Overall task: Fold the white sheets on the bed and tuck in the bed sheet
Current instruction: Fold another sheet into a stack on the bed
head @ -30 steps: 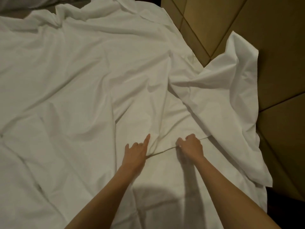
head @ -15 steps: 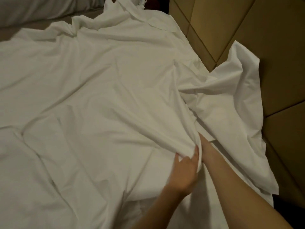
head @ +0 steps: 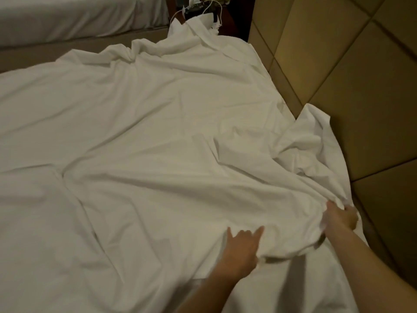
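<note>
Right now the white top sheet [head: 158,123] lies rumpled across the bed, spreading away from my fingers toward the far side and bunching in a ridge at the far edge. Its near hem is lifted into a loose roll that runs between my two hands. My left hand [head: 241,251] grips that hem from below, thumb and forefinger spread up over the cloth, the other fingers curled into the fold. My right hand [head: 340,219] is clenched round a gathered bunch of the same sheet, just to the right of and a little beyond the left one; the fingertips are buried in the fabric, so I cannot see how far they close. Under the lifted hem, on the near side of my fingers, the flat bed sheet [head: 282,288] shows, with the shadow of my right forearm across it. A loose corner of white cloth [head: 316,132] stands up beyond my right hand, leaning against the padded tan headboard [head: 361,86], which runs along the right of my fingers. Far beyond my hands, past the sheet's far edge, a dark nightstand [head: 232,21] holds some white cables [head: 203,10], too small to read clearly. Well off to the left of that, a second bed [head: 79,21] with white covering sits across a gap
</note>
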A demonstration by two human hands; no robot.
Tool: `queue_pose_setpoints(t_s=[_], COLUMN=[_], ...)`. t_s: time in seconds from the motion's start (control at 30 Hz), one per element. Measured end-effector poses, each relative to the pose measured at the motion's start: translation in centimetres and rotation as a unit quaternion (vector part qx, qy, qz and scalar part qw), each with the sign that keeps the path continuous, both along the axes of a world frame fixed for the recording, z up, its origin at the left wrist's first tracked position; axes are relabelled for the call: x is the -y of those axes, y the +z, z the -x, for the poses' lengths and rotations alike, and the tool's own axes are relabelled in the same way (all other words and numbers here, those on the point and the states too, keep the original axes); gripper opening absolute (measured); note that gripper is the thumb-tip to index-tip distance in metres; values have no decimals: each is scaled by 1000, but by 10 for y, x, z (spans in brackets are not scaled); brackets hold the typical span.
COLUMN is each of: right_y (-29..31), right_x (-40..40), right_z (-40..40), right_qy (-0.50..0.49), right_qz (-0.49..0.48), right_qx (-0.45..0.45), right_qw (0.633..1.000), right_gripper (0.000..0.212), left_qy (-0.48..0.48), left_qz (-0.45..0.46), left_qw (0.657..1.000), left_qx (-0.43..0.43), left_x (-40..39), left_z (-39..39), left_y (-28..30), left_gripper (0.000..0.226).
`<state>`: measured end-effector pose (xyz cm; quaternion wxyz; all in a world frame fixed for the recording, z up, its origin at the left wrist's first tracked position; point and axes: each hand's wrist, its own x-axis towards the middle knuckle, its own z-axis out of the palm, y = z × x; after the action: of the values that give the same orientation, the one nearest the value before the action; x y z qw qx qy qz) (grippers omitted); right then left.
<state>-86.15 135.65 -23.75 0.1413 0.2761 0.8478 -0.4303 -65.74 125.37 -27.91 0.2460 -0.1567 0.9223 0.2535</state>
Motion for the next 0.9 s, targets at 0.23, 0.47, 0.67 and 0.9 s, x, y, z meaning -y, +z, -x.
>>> queue_pose_setpoints(t_s=[0.23,0.47,0.67,0.9], right_y=[-29,-38,-45,-96], right_x=[15,53,82,46], right_z=[-48,-64,-113,-188], right_qy=[142,369,768,792], right_qz=[-109,-213,-253,-371], right_qx=[58,-190,-55,-50], right_qw=[982,885,586,483], right_gripper=[61,62,52,65], left_qy=[64,116,159,148], left_qz=[35,54,95,52], left_qw=[993,974,969,976], left_qx=[94,185,164,148], left_x=[47,67,64,72], left_z=[-32,-80,-117,-132], left_y=[-19,-29,-48,-59], left_gripper=[92,101,46,23])
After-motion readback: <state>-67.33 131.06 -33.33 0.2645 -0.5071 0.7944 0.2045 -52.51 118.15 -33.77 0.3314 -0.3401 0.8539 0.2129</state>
